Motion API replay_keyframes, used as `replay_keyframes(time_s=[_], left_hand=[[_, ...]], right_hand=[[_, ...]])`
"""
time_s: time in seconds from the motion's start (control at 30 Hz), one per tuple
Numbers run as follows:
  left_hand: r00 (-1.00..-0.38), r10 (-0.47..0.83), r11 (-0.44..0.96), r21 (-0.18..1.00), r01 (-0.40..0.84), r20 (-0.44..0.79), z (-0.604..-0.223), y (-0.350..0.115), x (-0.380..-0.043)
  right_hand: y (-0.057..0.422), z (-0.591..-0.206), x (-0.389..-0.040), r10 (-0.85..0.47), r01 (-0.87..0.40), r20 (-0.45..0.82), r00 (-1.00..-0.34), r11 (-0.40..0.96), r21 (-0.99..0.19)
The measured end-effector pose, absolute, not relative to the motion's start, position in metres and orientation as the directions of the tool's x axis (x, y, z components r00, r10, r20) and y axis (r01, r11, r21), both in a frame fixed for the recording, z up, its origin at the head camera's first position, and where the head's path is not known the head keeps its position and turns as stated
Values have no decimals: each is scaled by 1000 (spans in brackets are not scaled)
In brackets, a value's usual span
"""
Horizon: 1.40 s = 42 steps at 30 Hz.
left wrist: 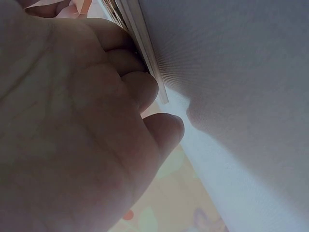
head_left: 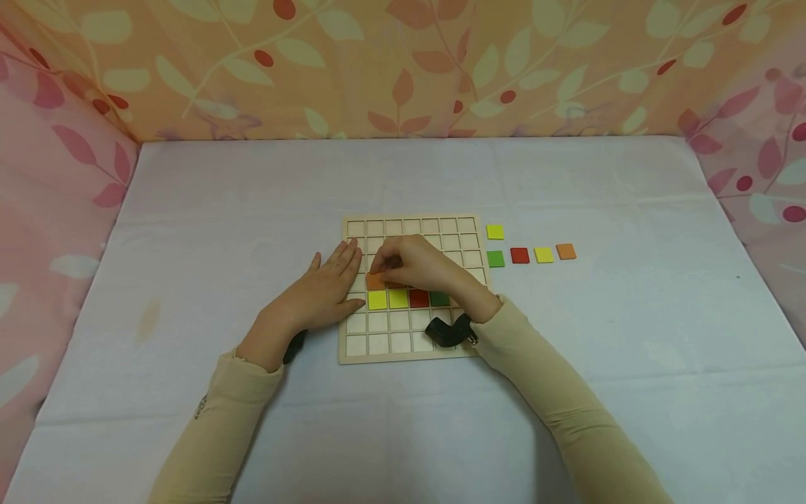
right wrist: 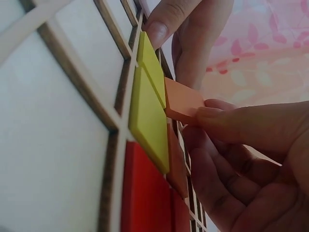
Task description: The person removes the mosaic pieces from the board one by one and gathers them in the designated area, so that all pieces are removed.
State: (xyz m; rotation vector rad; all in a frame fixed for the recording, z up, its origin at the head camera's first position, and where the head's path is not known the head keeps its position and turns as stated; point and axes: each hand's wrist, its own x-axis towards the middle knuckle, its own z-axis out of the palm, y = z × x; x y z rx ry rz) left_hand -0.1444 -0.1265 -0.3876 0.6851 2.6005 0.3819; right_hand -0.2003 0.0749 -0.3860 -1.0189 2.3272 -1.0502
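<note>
My right hand (head_left: 418, 266) pinches an orange tile (right wrist: 182, 100) between thumb and fingers, tilted with one edge down at the wooden grid board (head_left: 403, 360). It stands just beyond a yellow tile (head_left: 377, 300). In that nearer row follow a second yellow tile (head_left: 398, 299), a red tile (head_left: 418, 299) and a green tile (head_left: 440, 299). Another orange tile (right wrist: 177, 162) lies in the row behind, partly covered by my right hand in the head view. My left hand (head_left: 321, 288) rests on the board's left edge, fingers extended and thumb apart.
Right of the board lie loose tiles on the white cloth (head_left: 630, 315): a yellow one (head_left: 495, 232), and a row of green (head_left: 496, 259), red (head_left: 520, 255), yellow (head_left: 543, 255) and orange (head_left: 566, 251). Patterned fabric (head_left: 403, 70) borders the table behind and on both sides.
</note>
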Motion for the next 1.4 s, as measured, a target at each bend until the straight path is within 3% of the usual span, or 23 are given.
replay_keyframes(time_s=[0.63, 1.4], left_hand=[[-785, 521, 841, 359, 405, -335, -387, -127, -145], [-789, 516, 843, 361, 400, -333, -388, -125, -144]], right_hand=[[94, -387, -202, -723, -382, -61, -689, 434, -816], [142, -380, -190, -613, -248, -31, -790, 365, -898]])
